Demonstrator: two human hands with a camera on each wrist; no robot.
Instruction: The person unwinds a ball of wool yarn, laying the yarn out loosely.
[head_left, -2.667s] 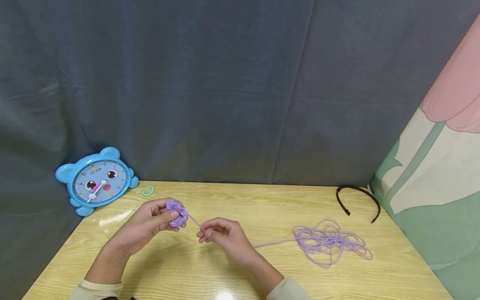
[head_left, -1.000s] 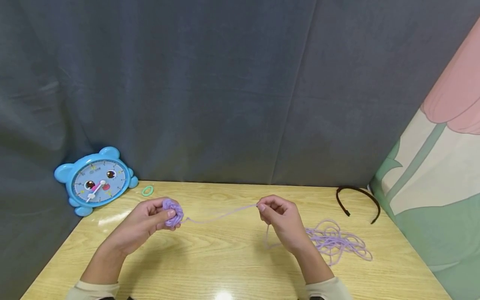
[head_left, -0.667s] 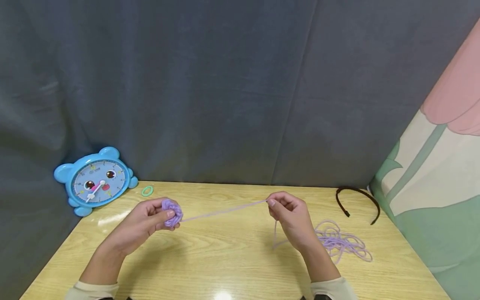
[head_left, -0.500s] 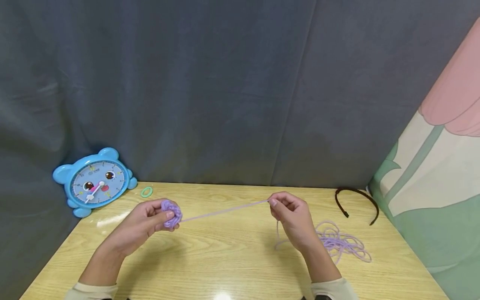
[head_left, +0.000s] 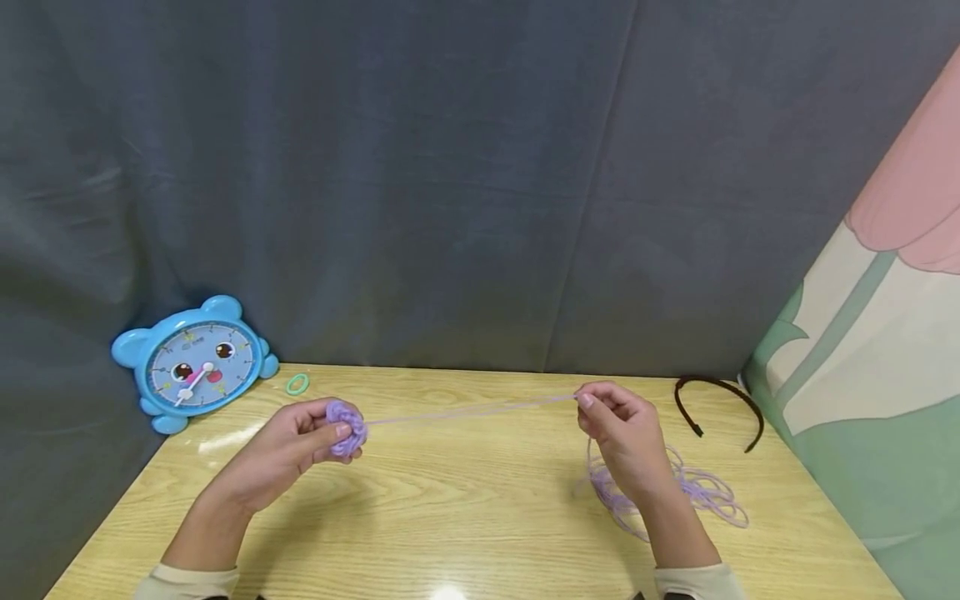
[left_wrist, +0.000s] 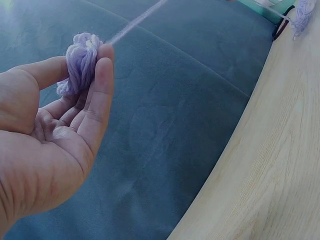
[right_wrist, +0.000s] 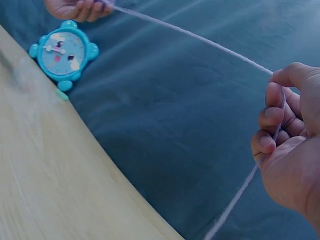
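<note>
A small ball of lilac yarn [head_left: 347, 428] is pinched between thumb and fingers of my left hand [head_left: 292, 446], above the table's left half. In the left wrist view the wound strands of the yarn ball [left_wrist: 81, 62] show between the fingertips. A strand [right_wrist: 195, 36] runs taut from the ball to my right hand [head_left: 622, 433], whose thumb and forefinger pinch it. From there the yarn passes across the curled fingers and hangs down. Beneath the right hand a loose heap of the same yarn [head_left: 708, 492] lies on the table, partly hidden by the forearm.
A blue bear-shaped clock [head_left: 202, 367] leans at the back left, with a green ring [head_left: 297, 384] beside it. A dark headband [head_left: 723, 385] lies at the back right of the wooden table [head_left: 465, 517]. A grey curtain [head_left: 450, 183] rises behind.
My right hand has moved from near the ball far to the right, drawing out the strand, which sagged and then tightened. My left hand has stayed nearly in place with the ball.
</note>
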